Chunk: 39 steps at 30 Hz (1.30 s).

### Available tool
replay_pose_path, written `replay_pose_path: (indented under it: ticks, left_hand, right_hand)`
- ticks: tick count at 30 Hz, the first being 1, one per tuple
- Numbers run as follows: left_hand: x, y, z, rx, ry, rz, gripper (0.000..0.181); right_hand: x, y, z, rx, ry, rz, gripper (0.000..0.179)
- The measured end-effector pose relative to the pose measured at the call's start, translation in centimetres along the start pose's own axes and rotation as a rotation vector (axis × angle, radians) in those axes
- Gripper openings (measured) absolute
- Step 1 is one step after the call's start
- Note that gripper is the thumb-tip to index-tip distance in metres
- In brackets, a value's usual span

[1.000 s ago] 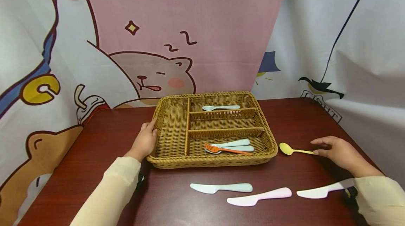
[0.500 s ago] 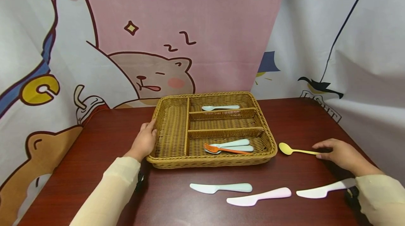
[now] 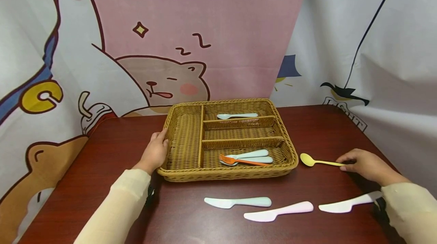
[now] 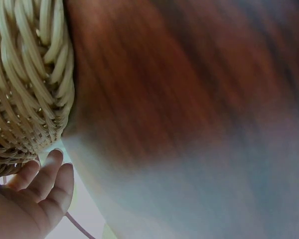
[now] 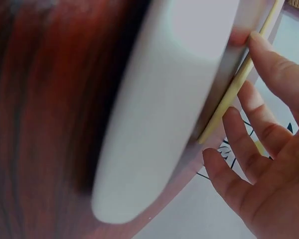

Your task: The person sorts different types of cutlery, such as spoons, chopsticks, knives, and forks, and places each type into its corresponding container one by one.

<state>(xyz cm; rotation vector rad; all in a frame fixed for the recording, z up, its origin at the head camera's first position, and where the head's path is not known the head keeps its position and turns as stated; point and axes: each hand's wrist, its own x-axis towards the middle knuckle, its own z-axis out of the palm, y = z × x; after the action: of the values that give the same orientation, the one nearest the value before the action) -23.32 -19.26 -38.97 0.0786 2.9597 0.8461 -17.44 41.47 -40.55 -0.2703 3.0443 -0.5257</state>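
Note:
In the head view my left hand [image 3: 155,153] rests against the left side of a wicker cutlery basket [image 3: 225,175]. The left wrist view has its fingers [image 4: 51,174] loosely bent beside the woven outer wall [image 4: 32,74]. On the right, my right hand [image 3: 365,165] pinches the handle end of a yellow spoon [image 3: 307,159], whose bowl points at the basket. The spoon lies low over the table. In the right wrist view the thumb [image 5: 271,62] touches the spoon's handle [image 5: 232,89], the lower fingers hanging free. A white knife [image 3: 341,207] lies below that wrist.
A pale green knife [image 3: 239,202] and a pink knife [image 3: 280,212] lie in front of the basket. Inside its front compartment are an orange fork [image 3: 235,159] and pale green cutlery [image 3: 256,154]; a pale spoon [image 3: 237,115] lies in the rear one. Printed curtains [image 3: 246,46] hang behind.
My right hand has shifted slightly along the yellow spoon's handle and its fingers have closed in on the end. The left hand and the basket stay put.

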Motion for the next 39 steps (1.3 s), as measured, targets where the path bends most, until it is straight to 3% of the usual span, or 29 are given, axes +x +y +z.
replay_pose_path:
  ticks: [30,39]
  left_hand:
    - [0.15,-0.19,0.04,-0.008,0.006,0.012,0.052]
    - [0.15,-0.22,0.01,-0.003,-0.005,0.006,0.052]
  right_hand:
    - [0.6,-0.78,-0.04,0.074,-0.13,-0.051,0.016]
    - [0.51,-0.26,-0.15,0.092,-0.045,-0.029,0.015]
